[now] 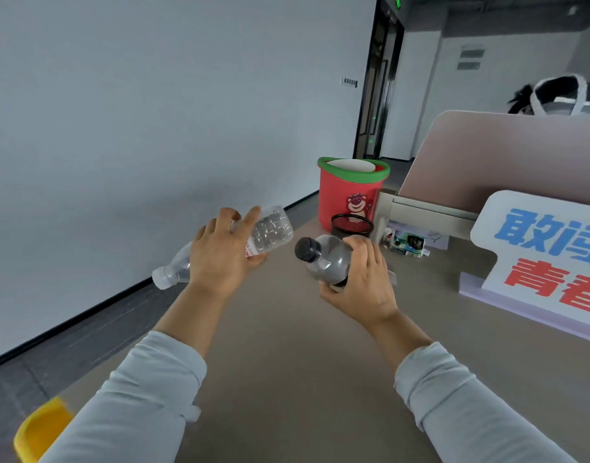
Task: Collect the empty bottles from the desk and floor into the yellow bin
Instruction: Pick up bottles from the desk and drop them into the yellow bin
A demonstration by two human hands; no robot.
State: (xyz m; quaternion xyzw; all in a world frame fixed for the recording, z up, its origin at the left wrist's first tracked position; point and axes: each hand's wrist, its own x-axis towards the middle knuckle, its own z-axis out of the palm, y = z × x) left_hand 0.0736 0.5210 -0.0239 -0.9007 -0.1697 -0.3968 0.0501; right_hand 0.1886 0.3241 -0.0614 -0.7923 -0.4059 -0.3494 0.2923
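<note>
Left hand wraps the middle of a clear bottle, cap pointing down-left. Right hand grips the body of a black-capped bottle, cap toward the left hand. Both are held above the desk, one per hand, probably so both go in one trip. Count: 2 bottles, no more that I can make out. 1 yellow bin sits low left on the floor, half hidden by the left sleeve and blurred, so contents unclear. Beyond: 1 red bucket, 1 mesh cup, 1 sign.
</note>
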